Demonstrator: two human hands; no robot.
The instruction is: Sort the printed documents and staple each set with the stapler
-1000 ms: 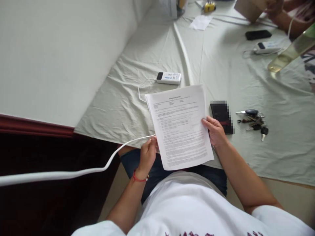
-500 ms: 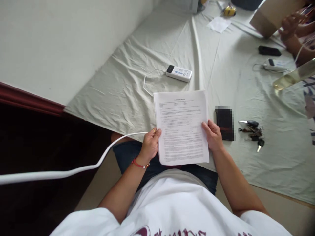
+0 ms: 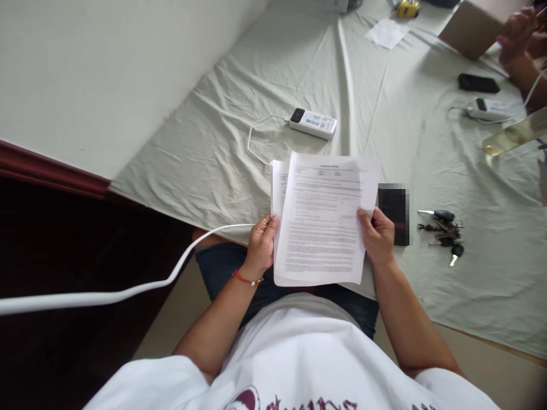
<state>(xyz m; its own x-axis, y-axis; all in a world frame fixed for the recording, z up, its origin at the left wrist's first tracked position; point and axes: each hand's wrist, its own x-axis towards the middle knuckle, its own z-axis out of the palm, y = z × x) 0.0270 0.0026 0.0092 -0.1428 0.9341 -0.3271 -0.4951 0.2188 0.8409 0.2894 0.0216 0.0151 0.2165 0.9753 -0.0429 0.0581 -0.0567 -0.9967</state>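
My left hand (image 3: 262,244) is closed on the left edge of a stack of printed sheets (image 3: 277,228), thumb on top. The top printed sheet (image 3: 327,222) lies tilted and shifted to the right over that stack, baring its left strip. My right hand (image 3: 379,236) pinches the right edge of this top sheet between thumb and fingers; whether further sheets are in the pinch, I cannot tell. The papers are held over my lap at the table's edge. Close to my right hand lies a dark, partly pixelated flat object (image 3: 394,216).
On the cloth-covered table (image 3: 427,136) lie a white power bank (image 3: 313,123) with a cable (image 3: 192,250) running past my left hand, a bunch of keys (image 3: 444,230), a black phone (image 3: 478,83) and a clear bottle (image 3: 513,134). Another person's hand (image 3: 517,37) is beside a cardboard box (image 3: 472,28).
The top sheet has slid to the right and turned slightly off the stack with my right hand. My left hand keeps its hold on the stack. The view has shifted a little.
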